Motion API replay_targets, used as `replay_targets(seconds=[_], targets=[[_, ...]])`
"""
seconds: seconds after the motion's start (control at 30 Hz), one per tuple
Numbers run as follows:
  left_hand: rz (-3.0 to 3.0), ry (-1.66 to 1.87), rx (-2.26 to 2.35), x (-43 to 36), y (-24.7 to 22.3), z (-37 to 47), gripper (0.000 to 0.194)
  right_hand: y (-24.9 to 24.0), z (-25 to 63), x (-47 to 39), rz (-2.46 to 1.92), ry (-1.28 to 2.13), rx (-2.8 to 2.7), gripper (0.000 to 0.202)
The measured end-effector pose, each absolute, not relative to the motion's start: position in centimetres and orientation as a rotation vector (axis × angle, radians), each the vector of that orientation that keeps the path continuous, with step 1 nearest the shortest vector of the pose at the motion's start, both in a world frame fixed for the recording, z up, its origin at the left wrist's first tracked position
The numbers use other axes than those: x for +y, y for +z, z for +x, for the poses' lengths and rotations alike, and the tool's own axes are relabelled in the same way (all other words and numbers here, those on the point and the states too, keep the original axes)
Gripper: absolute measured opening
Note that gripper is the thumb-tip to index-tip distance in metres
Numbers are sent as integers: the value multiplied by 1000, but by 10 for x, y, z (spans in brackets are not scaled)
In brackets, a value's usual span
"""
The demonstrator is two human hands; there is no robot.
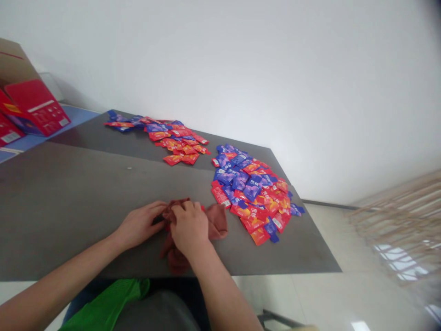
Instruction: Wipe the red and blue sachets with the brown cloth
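A brown cloth [217, 221] is lying in a crumpled heap on the gray table [86, 197], close to the edge by the person's body. The right hand [190, 225] is resting on top of it, and its fingers are bending down and grasping the cloth. The left hand [141, 225] is reaching in from the side, and its fingers are touching the cloth's left end; I cannot tell if they are pinching it. A bit of bright red [203, 208] is peeking out by the right hand, but I cannot tell what it is.

Just to the right of the cloth, a big pile of red and blue packets [253, 188] is spreading over the table. Farther back, a smaller pile of packets [172, 133] is lying near the white wall [241, 69]. A tiny white speck [129, 168] is sitting on the table to the left. At the far left, a red box [39, 108] is standing on a blue surface [77, 118]. Something green [106, 305] is covering part of the person's lap. Blurry tan sticks [396, 220] are showing on the right, over the pale floor [320, 243].
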State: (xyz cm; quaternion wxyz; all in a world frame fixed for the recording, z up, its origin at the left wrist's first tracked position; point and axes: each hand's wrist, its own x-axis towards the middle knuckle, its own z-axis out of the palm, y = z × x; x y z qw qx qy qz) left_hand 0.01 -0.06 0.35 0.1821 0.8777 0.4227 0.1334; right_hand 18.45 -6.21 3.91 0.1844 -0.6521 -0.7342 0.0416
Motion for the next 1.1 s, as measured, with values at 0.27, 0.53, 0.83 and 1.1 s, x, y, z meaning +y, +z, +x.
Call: replay_targets(seconds=[0.27, 0.53, 0.83, 1.1], targets=[[2462, 374, 1221, -3, 10, 2, 33, 33, 231, -49, -2279, 145, -1817, 17], [2471, 409, 1186, 0, 3, -1, 30, 32, 192, -62, -1908, 188, -2077, 20], [2467, 351, 1221, -3, 11, 2, 33, 39, 213, -57, -2039, 104, -1950, 18], [2456, 354, 1250, -4, 11, 3, 35, 32, 228, -53, -2262, 227, -1859, 17]])
